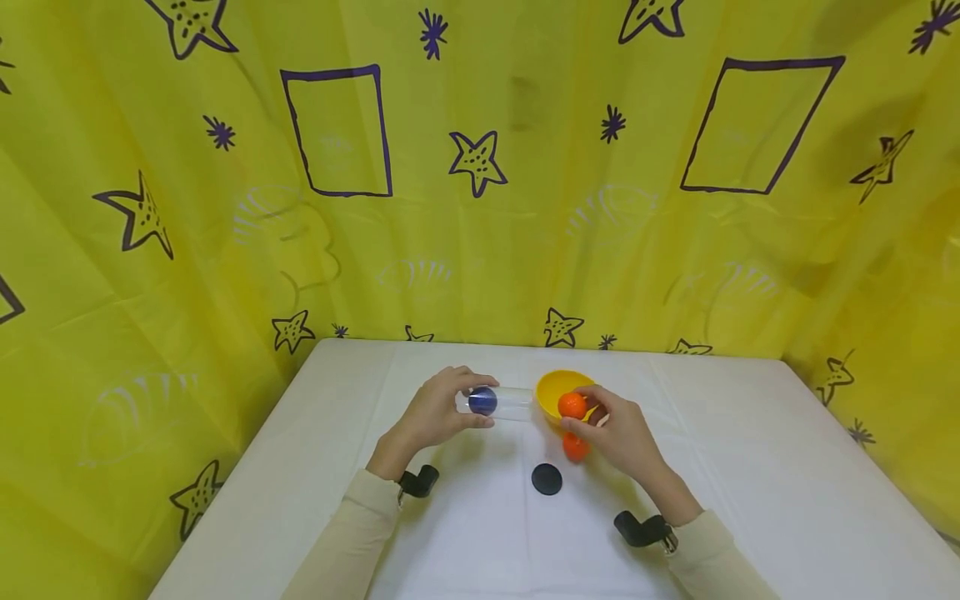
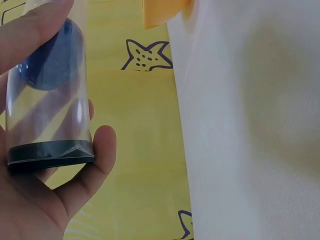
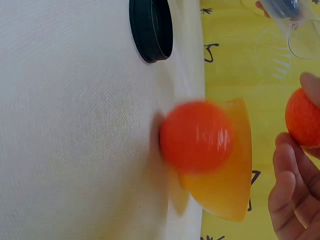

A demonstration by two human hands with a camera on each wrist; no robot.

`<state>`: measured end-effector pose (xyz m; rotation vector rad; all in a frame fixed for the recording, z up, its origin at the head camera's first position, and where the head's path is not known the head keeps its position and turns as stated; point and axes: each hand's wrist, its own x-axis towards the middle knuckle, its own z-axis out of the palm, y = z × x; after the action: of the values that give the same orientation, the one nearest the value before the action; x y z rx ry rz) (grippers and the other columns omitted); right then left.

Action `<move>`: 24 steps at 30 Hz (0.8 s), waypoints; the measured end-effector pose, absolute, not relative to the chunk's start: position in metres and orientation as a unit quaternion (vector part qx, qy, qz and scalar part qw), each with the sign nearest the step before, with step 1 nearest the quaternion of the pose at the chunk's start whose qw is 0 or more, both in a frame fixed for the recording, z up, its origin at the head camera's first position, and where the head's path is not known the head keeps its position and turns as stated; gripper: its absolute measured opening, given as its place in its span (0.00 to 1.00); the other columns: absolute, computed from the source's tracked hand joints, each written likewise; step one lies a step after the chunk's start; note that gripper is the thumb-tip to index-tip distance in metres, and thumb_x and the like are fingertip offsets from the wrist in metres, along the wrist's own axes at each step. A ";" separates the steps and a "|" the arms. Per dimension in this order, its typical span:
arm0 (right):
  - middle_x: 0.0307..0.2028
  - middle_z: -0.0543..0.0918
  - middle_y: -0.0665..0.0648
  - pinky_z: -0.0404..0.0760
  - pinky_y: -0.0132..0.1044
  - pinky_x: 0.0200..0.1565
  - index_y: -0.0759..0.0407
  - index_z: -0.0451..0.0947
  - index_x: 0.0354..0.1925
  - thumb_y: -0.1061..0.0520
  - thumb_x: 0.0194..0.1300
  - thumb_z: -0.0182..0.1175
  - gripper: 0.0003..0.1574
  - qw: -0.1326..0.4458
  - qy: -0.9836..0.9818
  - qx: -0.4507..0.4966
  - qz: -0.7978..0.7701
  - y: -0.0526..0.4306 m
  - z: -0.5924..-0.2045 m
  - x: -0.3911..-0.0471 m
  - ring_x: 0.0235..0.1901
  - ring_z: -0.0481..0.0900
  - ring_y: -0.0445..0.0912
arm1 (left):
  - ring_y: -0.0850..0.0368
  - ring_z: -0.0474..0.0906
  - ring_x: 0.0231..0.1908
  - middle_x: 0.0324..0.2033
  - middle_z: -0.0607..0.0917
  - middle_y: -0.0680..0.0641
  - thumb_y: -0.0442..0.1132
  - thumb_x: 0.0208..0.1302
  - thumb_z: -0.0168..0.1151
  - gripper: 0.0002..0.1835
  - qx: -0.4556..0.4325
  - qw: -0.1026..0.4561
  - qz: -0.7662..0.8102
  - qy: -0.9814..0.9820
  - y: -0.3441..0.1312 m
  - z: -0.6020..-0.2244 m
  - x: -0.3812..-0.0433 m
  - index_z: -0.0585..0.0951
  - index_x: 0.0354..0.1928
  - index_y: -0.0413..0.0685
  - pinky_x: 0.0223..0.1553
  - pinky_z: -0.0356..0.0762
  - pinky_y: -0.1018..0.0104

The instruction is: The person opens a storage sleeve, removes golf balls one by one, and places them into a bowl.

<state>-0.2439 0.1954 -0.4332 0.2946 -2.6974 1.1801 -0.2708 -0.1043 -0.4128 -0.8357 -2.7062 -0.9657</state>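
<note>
My left hand point(image 1: 442, 408) grips a clear plastic tube point(image 1: 516, 403), which lies sideways with its open end toward the right. Inside the tube, near the hand, sits a dark blue ball point(image 1: 483, 401). A black base point(image 2: 50, 156) closes the tube's end by the left palm. With thumb and fingertips, my right hand point(image 1: 618, 429) pinches an orange ball point(image 1: 572, 406), held over the near side of a yellow bowl point(image 1: 551, 387). A second orange ball point(image 3: 196, 137) rests on the table just in front of the bowl, below the right hand.
A round black lid point(image 1: 547, 479) lies on the white table point(image 1: 480, 533), nearer to me than the bowl. Behind the table's far edge hangs a yellow curtain point(image 1: 480, 250) with stars drawn on it. Each wrist wears a black camera mount point(image 1: 641, 529).
</note>
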 end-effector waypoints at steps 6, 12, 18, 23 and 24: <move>0.44 0.84 0.61 0.75 0.29 0.31 0.58 0.78 0.61 0.50 0.63 0.74 0.32 0.110 -0.911 0.062 0.393 0.200 -0.436 -0.247 0.37 0.76 0.49 | 0.53 0.77 0.46 0.44 0.85 0.53 0.46 0.53 0.81 0.27 -0.275 0.065 -0.327 -0.902 -0.103 -0.413 -0.270 0.85 0.58 0.60 0.50 0.75 0.57; 0.42 0.80 0.61 0.68 0.33 0.33 0.61 0.78 0.61 0.49 0.65 0.71 0.31 0.122 -0.923 0.031 0.365 0.204 -0.445 -0.252 0.35 0.70 0.49 | 0.55 0.75 0.44 0.47 0.86 0.49 0.47 0.54 0.80 0.27 -0.277 0.058 -0.323 -0.903 -0.101 -0.414 -0.272 0.84 0.57 0.59 0.49 0.76 0.58; 0.34 0.76 0.58 0.66 0.31 0.31 0.61 0.82 0.52 0.55 0.69 0.67 0.17 0.126 -0.917 0.024 0.377 0.208 -0.450 -0.257 0.33 0.69 0.49 | 0.55 0.76 0.45 0.47 0.86 0.48 0.48 0.55 0.80 0.27 -0.269 0.044 -0.336 -0.901 -0.099 -0.417 -0.272 0.84 0.58 0.58 0.48 0.76 0.56; 0.36 0.78 0.58 0.69 0.32 0.34 0.61 0.80 0.53 0.55 0.71 0.64 0.16 0.138 -0.917 0.016 0.374 0.223 -0.441 -0.258 0.36 0.71 0.50 | 0.56 0.76 0.44 0.46 0.85 0.53 0.48 0.54 0.80 0.26 -0.263 0.044 -0.338 -0.902 -0.099 -0.418 -0.272 0.85 0.57 0.60 0.49 0.76 0.56; 0.36 0.79 0.59 0.70 0.33 0.35 0.61 0.81 0.53 0.55 0.71 0.64 0.16 0.141 -0.917 0.016 0.373 0.227 -0.438 -0.258 0.36 0.72 0.50 | 0.55 0.76 0.44 0.45 0.85 0.53 0.48 0.54 0.80 0.26 -0.263 0.044 -0.337 -0.903 -0.100 -0.418 -0.272 0.85 0.57 0.60 0.49 0.76 0.56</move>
<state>-0.2584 0.2271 -0.4385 0.0450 -2.6472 1.0776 -0.2723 -0.0996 -0.4182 -0.8038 -2.7589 -1.0301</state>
